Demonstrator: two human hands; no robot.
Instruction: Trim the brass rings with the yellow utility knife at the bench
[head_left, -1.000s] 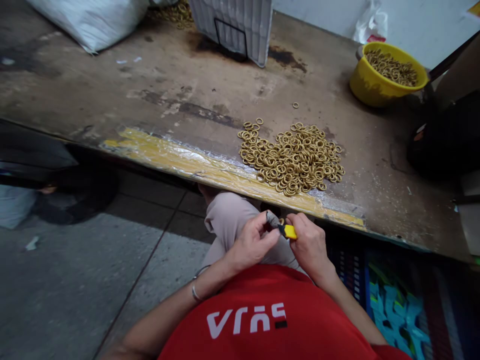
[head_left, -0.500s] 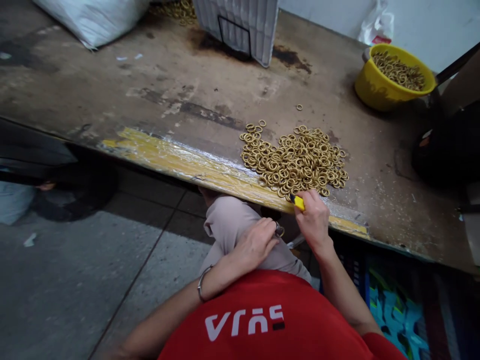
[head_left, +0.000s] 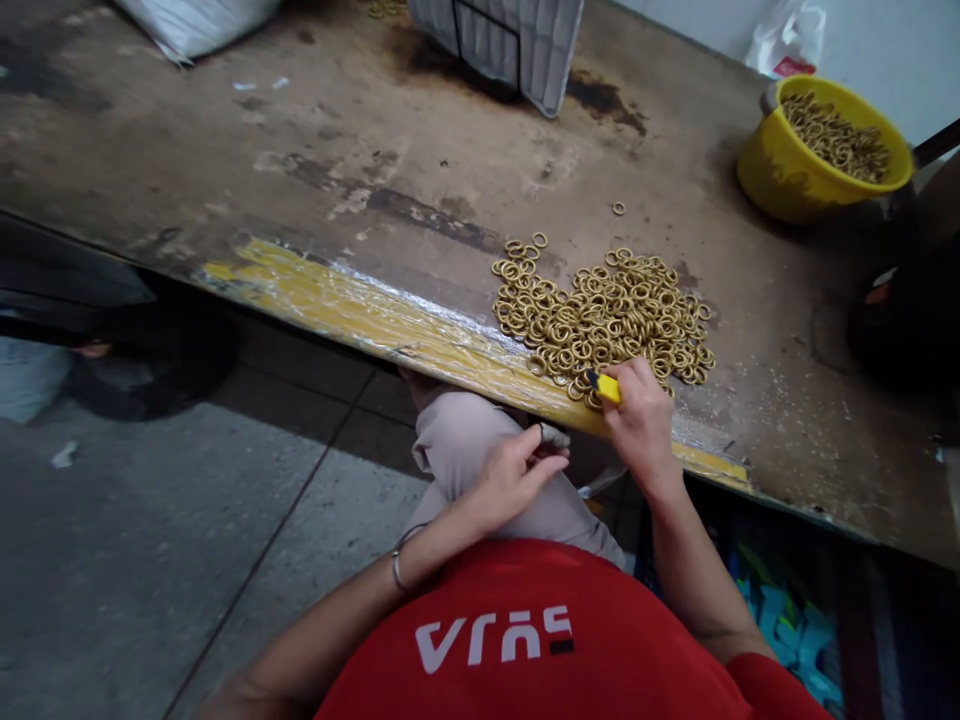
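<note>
My right hand (head_left: 639, 415) is closed around a small yellow utility knife (head_left: 609, 388), its dark tip pointing left. The knife is at the front edge of a pile of gold-coloured rings (head_left: 622, 310) on the workbench (head_left: 300, 170). Above my lap, below the bench edge, my left hand (head_left: 510, 478) has its fingers curled, the thumb toward the fingertips. A grey wrap (head_left: 555, 437) shows around a fingertip of that hand. Whatever the left fingers hold is hidden.
A yellow tub (head_left: 795, 170) full of rings stands at the back right. One loose ring (head_left: 619, 208) lies behind the pile. A grey ribbed panel (head_left: 495, 45) and a white sack (head_left: 199, 25) are at the back. Yellow tape (head_left: 337, 305) covers the bench's front edge.
My left hand has turned, and its thumb now stands out more. A ring seen by its fingers before no longer shows. The view has shifted slightly; my right hand keeps the knife by the pile.
</note>
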